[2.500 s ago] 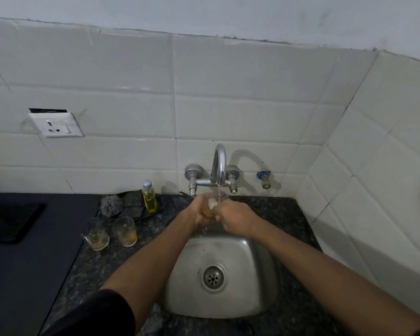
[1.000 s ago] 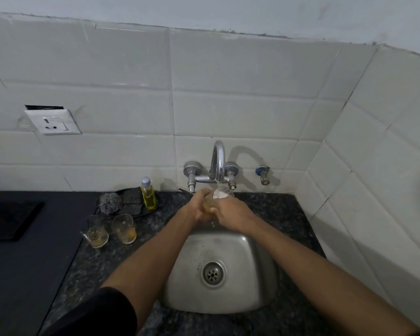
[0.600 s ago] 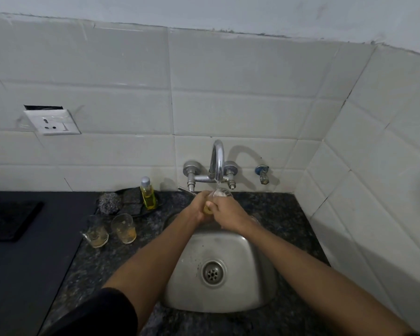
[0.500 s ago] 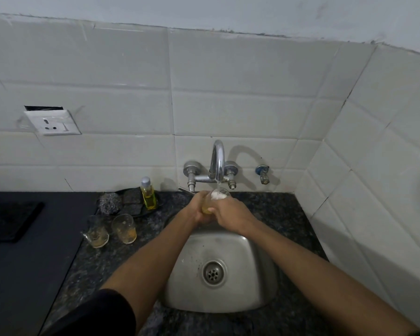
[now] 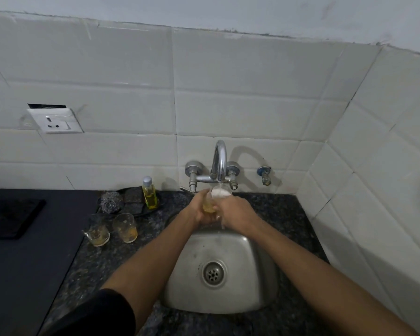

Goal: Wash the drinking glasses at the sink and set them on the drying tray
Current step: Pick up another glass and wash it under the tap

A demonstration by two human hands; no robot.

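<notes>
A clear drinking glass (image 5: 216, 194) with yellowish liquid at its bottom is held upright under the running tap (image 5: 219, 163), over the back of the steel sink (image 5: 257, 294). My left hand (image 5: 201, 208) grips its left side and my right hand (image 5: 235, 210) wraps its right side; the lower part of the glass is hidden by fingers. Foamy water fills its mouth. Two more dirty glasses (image 5: 98, 232) (image 5: 126, 227) stand on the granite counter left of the sink. No drying tray is in view.
A yellow soap bottle (image 5: 149, 194), a steel scrubber (image 5: 110, 202) and a dark sponge sit on a dish behind the glasses. A black mat (image 5: 7, 218) lies at far left. Tiled walls close the back and right; a small side tap (image 5: 264, 174) projects from the wall.
Both hands stay under the tap with the glass. Its mouth has turned upward under the stream and filled with foamy water.
</notes>
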